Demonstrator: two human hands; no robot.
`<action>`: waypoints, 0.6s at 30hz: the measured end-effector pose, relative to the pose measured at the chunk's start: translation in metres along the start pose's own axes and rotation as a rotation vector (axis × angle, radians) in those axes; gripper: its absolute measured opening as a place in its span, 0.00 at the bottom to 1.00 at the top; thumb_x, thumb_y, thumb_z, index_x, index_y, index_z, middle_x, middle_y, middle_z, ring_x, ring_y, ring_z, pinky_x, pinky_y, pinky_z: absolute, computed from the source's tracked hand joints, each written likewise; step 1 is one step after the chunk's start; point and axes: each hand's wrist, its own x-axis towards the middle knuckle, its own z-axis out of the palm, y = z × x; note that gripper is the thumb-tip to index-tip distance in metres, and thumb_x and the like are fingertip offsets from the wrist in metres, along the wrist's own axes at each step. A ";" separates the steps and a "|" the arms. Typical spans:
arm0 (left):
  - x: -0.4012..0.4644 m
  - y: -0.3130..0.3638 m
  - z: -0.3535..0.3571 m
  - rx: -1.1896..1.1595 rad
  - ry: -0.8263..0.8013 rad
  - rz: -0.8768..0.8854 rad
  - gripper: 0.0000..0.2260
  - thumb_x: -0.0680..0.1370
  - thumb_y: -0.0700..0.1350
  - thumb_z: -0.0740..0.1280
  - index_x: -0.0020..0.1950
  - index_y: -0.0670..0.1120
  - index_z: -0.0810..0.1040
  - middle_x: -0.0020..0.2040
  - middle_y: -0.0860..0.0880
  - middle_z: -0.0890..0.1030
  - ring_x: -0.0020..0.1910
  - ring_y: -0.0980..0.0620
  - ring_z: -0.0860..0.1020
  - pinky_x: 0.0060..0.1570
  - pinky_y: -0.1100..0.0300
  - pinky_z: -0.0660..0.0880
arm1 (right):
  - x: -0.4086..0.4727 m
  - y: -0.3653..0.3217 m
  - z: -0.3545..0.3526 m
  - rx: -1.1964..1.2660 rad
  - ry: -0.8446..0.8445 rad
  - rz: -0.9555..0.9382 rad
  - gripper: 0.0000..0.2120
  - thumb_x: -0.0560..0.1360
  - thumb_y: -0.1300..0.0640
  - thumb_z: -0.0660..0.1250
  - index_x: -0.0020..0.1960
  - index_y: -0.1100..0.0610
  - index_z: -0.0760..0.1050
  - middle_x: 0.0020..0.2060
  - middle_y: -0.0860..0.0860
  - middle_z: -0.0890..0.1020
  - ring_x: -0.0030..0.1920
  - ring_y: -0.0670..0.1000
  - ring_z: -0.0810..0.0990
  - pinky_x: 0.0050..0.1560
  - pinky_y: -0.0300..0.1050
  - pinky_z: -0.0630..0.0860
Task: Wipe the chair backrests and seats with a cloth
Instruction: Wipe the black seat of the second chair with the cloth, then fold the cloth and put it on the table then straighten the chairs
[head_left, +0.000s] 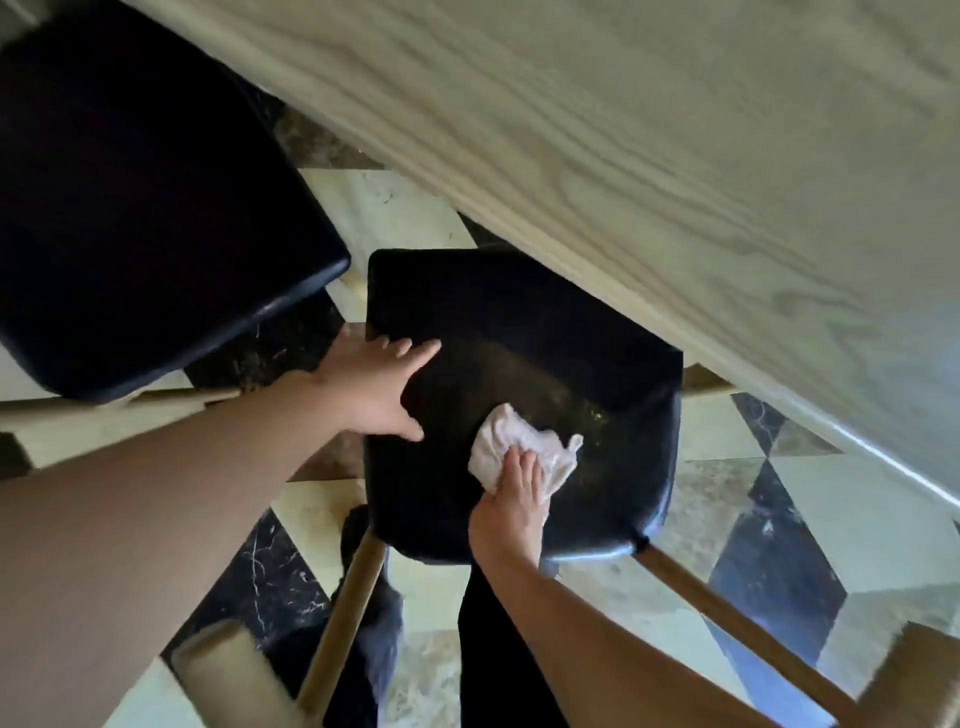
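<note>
- Nearest to the camera was the left forearm, which reached from the lower left up to the left hand (374, 387). This hand lay flat on the left side of the black seat (524, 332), with straight fingers spread a little and the thumb apart; it held nothing and seemed only to steady the chair.
- The right hand (511, 506) pressed the white cloth (511, 441) down on the near middle part of the seat. Its fingers lay on top of the cloth, close together; I could not tell whether the thumb pinched the cloth from under.
- The cloth was crumpled, so only a small part touched the seat. I judged that streaks could stay behind, since a shiny patch showed just beside it.
- The far edge of the seat lay under the wooden table (675, 156). A long stroke forward could knock the knuckles against the table edge, or leave that strip not wiped.
- A second black chair (140, 218) stood near on the left. If the left hand pushed sideways, the two chairs could bump together.
- The chair stood on a polished tile floor (769, 525), so a hard press could make it slide.
</note>
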 end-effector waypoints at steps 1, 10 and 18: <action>-0.018 0.000 -0.011 -0.004 0.008 0.077 0.55 0.70 0.63 0.76 0.83 0.59 0.40 0.84 0.50 0.49 0.82 0.46 0.50 0.78 0.48 0.55 | -0.011 -0.018 -0.012 0.094 -0.105 -0.005 0.32 0.80 0.61 0.56 0.83 0.47 0.57 0.80 0.52 0.65 0.78 0.56 0.65 0.72 0.53 0.66; -0.147 -0.032 -0.130 -0.319 0.111 0.428 0.14 0.73 0.47 0.75 0.57 0.59 0.81 0.47 0.60 0.81 0.45 0.59 0.78 0.40 0.65 0.72 | -0.123 -0.184 -0.140 0.336 -0.282 -0.320 0.09 0.77 0.52 0.68 0.57 0.47 0.81 0.47 0.50 0.87 0.50 0.53 0.85 0.55 0.53 0.80; -0.253 -0.096 -0.245 -0.605 0.129 0.473 0.03 0.79 0.49 0.71 0.52 0.55 0.83 0.50 0.55 0.86 0.51 0.53 0.83 0.57 0.56 0.76 | -0.240 -0.267 -0.203 0.643 -0.158 -0.445 0.13 0.72 0.55 0.72 0.56 0.55 0.83 0.44 0.52 0.83 0.45 0.53 0.80 0.46 0.47 0.73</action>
